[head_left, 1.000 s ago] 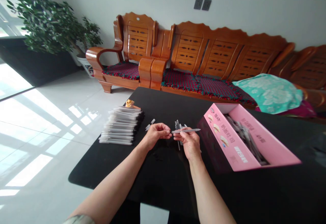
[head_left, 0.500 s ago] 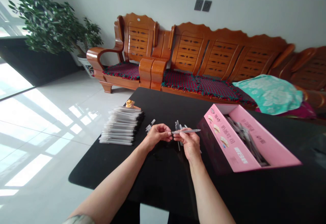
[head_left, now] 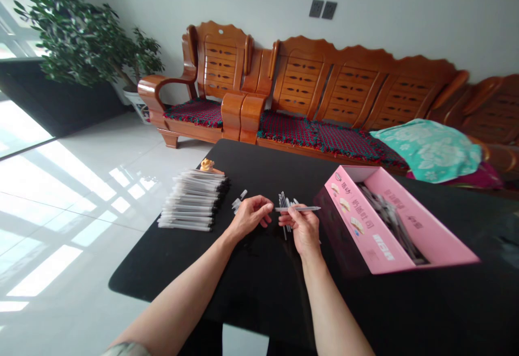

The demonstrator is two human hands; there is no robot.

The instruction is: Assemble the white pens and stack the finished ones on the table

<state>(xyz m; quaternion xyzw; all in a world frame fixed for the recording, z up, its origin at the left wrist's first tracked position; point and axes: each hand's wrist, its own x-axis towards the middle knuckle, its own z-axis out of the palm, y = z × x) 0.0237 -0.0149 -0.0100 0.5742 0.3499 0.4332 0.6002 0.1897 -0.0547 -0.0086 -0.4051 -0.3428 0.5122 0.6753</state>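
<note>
My right hand (head_left: 303, 226) pinches a translucent pen (head_left: 310, 208) between thumb and fingers. The pen lies nearly level, its pointed end to the right. Just left of its other end is my left hand (head_left: 253, 215), fingers loosely bent and apart, with nothing visible in them. Behind the right hand, partly hidden, several thin pen refills (head_left: 283, 199) lie on the black table (head_left: 259, 280). A few small pale pen caps (head_left: 237, 203) rest behind the left hand. Further left sits a stacked row of capped pens (head_left: 190, 205) with dark ends.
On the right a pink cardboard box (head_left: 360, 226) holds many dark, slender pieces (head_left: 389, 218). A small orange figurine (head_left: 207, 165) stands behind the pen stack. Beyond the table is a wooden sofa (head_left: 300, 75) with a turquoise cloth (head_left: 433, 148). A potted plant (head_left: 81, 37) is at far left.
My left hand has let go of the pen's left end and drawn slightly away from it. The right hand still holds the pen, almost unmoved.
</note>
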